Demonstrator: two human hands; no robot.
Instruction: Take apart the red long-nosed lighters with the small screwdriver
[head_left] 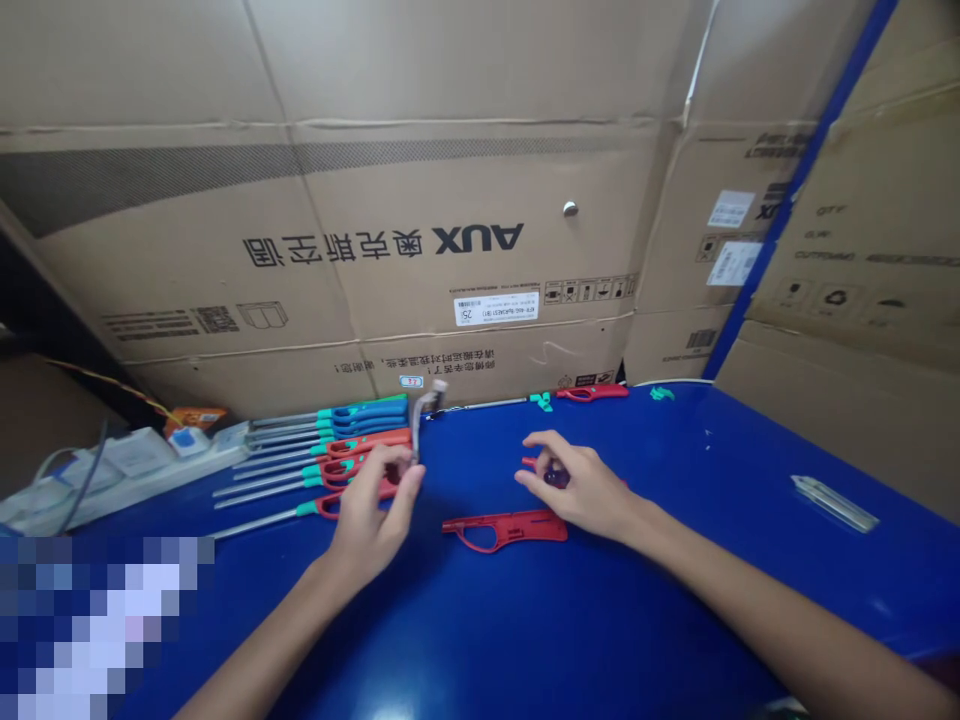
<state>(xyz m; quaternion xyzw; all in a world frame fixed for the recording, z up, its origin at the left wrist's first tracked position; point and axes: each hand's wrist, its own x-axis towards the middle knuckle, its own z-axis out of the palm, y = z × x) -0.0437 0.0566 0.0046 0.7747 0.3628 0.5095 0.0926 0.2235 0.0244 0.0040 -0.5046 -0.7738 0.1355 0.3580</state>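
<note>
My left hand (pixel 379 505) is closed, with thumb and fingers pinching a thin grey bent piece (pixel 420 420) that has a pale tip and is blurred. In my right hand (pixel 577 480) the curled fingers grip a small dark purple part with a red tip (pixel 529 463), largely hidden by the hand. Below it on the blue table lies an opened red lighter shell half (pixel 506 530), its trigger loop to the left. Beside my left hand, several assembled long-neck lighters (pixel 352 445), blue and red with green collars, lie in a row with metal tubes pointing left.
At the back lie a metal lighter tube (pixel 487 404) with a green piece, a red shell (pixel 592 393) and a green part (pixel 662 394). A clear object (pixel 834 502) rests at right. A white power strip (pixel 142 480) is at left. Cardboard walls (pixel 337 190) enclose the table.
</note>
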